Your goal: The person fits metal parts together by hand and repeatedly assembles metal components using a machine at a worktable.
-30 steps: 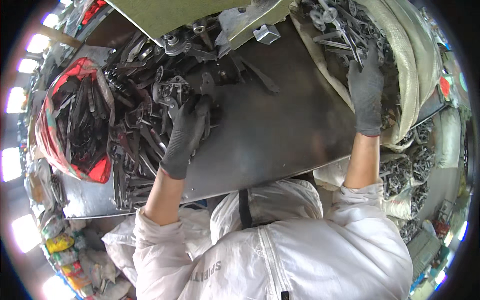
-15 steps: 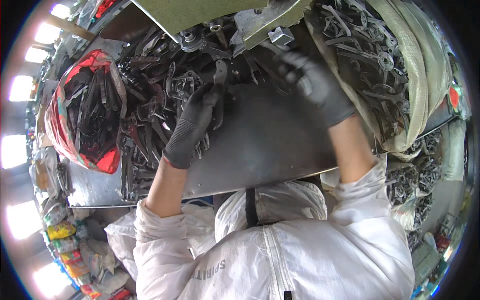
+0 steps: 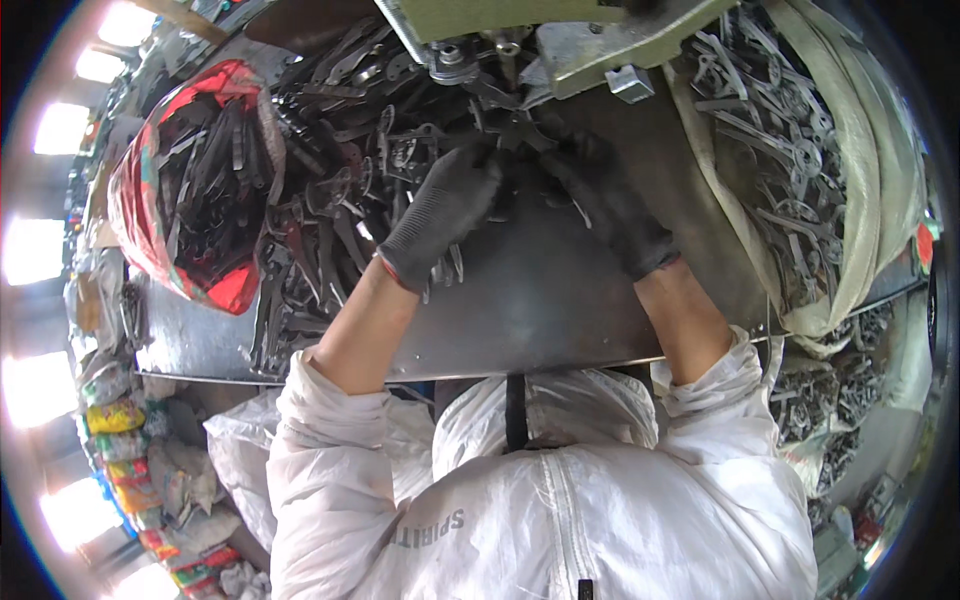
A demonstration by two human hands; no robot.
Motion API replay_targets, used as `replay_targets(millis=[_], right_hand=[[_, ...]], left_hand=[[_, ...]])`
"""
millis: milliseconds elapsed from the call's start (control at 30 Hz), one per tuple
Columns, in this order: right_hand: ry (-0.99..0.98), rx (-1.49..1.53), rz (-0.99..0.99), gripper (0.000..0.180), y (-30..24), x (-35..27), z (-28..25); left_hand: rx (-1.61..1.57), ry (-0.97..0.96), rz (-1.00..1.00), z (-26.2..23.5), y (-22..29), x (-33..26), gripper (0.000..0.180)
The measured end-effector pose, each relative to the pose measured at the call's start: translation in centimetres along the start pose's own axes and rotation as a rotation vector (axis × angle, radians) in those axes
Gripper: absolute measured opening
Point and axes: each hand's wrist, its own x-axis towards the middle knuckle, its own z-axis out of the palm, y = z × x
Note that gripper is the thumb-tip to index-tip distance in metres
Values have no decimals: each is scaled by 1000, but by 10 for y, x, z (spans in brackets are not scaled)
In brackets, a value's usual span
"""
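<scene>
Both my hands wear dark grey knit gloves and meet below the olive-green machine head. My left hand is closed on a dark flat metal part, just under the machine's spindle. From the other side my right hand reaches in, its fingers closed at the same part. The fingertips and much of the part are dark and partly hidden, so its full shape does not show. Loose dark metal levers lie heaped beside my left hand.
At the left stands a red-edged sack full of dark flat metal pieces. A beige sack at the right holds lighter metal assemblies. The steel tabletop ends at a straight front edge before my body. More metal parts lie below at right.
My right hand has come down and left from beside the machine's clamp block to meet my left hand. My left hand has moved up and right with the metal part. The whole view has shifted slightly.
</scene>
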Motion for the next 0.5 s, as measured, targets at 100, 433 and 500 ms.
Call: replay_targets(millis=[100, 433, 500], right_hand=[[28, 96, -25, 35, 17, 2, -12], [149, 41, 88, 35, 3, -4, -9], [38, -22, -20, 38, -20, -8, 3]], left_hand=[[871, 175, 389, -13, 22, -3, 26], [1150, 629, 359, -186, 0, 68, 33], [1113, 714, 512, -219, -26, 97, 37]])
